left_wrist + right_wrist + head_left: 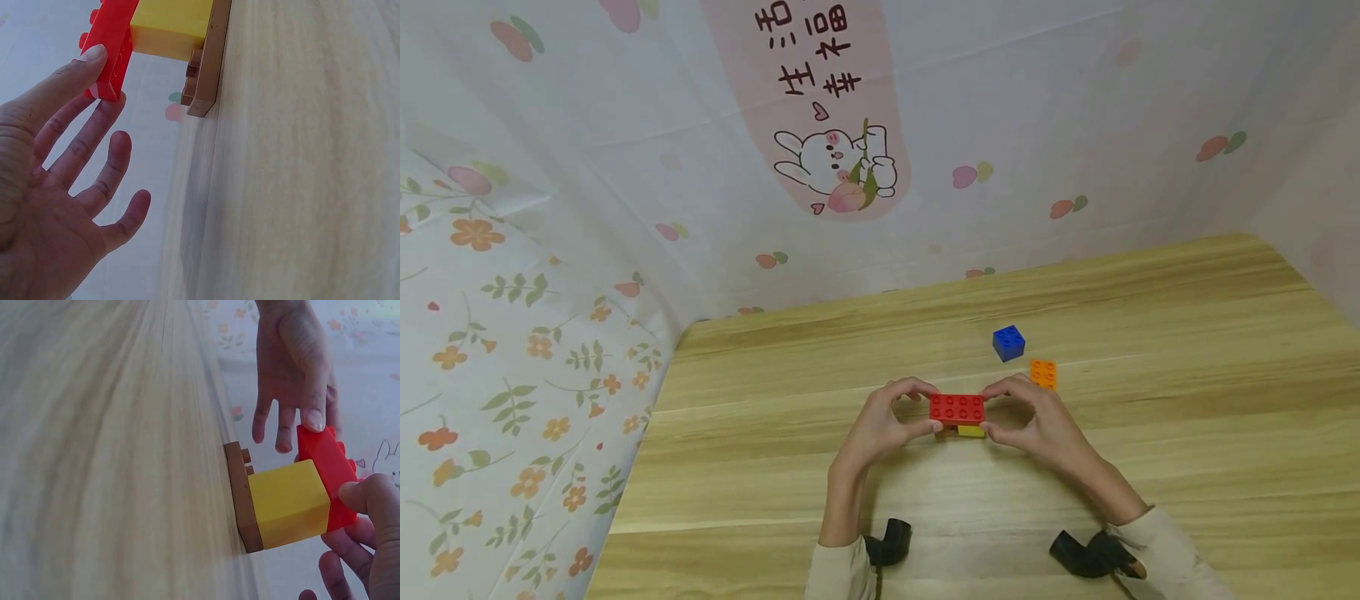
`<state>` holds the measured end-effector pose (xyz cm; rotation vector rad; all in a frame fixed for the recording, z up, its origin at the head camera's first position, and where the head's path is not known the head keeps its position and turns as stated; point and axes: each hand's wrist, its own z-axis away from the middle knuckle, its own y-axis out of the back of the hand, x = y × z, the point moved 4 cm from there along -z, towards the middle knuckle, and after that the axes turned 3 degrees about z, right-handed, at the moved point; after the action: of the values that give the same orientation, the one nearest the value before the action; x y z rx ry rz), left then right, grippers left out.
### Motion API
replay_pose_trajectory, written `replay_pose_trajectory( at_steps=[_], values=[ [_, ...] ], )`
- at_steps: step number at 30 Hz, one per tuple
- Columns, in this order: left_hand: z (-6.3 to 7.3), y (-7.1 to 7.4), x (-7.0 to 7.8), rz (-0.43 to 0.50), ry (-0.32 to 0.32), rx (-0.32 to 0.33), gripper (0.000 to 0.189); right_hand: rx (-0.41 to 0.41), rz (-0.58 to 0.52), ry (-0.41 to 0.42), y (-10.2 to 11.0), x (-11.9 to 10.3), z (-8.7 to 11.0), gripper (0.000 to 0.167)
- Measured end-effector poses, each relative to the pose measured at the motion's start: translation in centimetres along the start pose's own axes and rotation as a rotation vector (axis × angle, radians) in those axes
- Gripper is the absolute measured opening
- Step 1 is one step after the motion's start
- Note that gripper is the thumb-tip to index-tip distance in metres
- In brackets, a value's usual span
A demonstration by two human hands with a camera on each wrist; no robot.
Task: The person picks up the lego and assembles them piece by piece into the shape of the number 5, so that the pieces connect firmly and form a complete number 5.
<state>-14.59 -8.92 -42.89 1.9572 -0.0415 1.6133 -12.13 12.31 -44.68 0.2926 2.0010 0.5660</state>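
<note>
A red building brick (957, 408) with two rows of studs lies on top of a yellow brick (290, 504). Beneath the yellow one, a flat brown brick (244, 499) rests on the table, some of its studs uncovered. My left hand (883, 423) pinches the left end of the red brick between thumb and fingers, the other fingers spread away from it. At the opposite end, my right hand (1039, 423) pinches the same brick with its thumb and fingers. From the head view, the red brick hides most of the yellow and brown ones.
Beyond my hands, a blue brick (1008, 342) stands on the wooden table (760, 375). An orange brick (1043, 374) sits just behind my right hand, partly covered by it. A patterned cloth (1022, 108) hangs along the table's back edge.
</note>
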Motion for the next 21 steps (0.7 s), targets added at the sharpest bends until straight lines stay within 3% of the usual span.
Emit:
replay_pose_trajectory(
  at_steps=[21],
  values=[
    [-0.08, -0.14, -0.11, -0.02, -0.013, -0.002, 0.032, 0.0, 0.012, -0.02, 0.0, 0.23, 0.0, 0.036]
  ],
)
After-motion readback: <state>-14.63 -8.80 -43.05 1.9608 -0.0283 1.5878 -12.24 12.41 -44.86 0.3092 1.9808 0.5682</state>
